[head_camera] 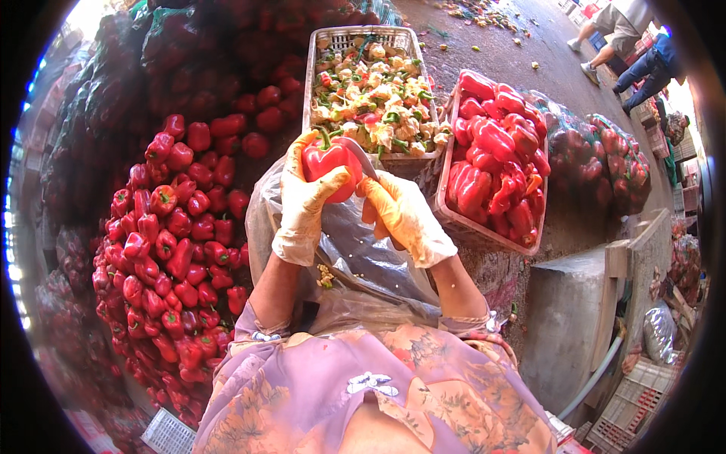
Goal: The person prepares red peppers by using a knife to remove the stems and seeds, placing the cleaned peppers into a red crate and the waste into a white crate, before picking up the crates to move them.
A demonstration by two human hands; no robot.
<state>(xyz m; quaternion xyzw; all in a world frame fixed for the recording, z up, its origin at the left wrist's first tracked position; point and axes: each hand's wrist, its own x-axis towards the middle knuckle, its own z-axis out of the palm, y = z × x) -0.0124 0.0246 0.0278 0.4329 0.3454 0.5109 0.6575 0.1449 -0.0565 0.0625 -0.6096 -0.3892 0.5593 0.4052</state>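
My left hand (306, 198), in a stained pale glove, grips a red bell pepper (329, 167) with its green stem facing up. A gloved right hand of mine (402, 213) is closed around a knife, whose curved blade (361, 156) lies against the pepper's right side near the top. The knife's handle is hidden in my fingers. Just beyond my hands stands a plastic crate (308, 85) heaped with cut pepper cores and green stems (374, 96). To its right, a second crate (488, 244) is piled with red peppers (493, 147), some of them visibly cut.
A large heap of whole red peppers (176, 255) lies to my left, with filled mesh sacks (187, 57) behind it. Clear plastic sheeting (368, 255) covers my lap. Mesh sacks of peppers (575, 147) and a concrete block (558, 318) are on the right. Two people (618, 34) (652, 71) are far right.
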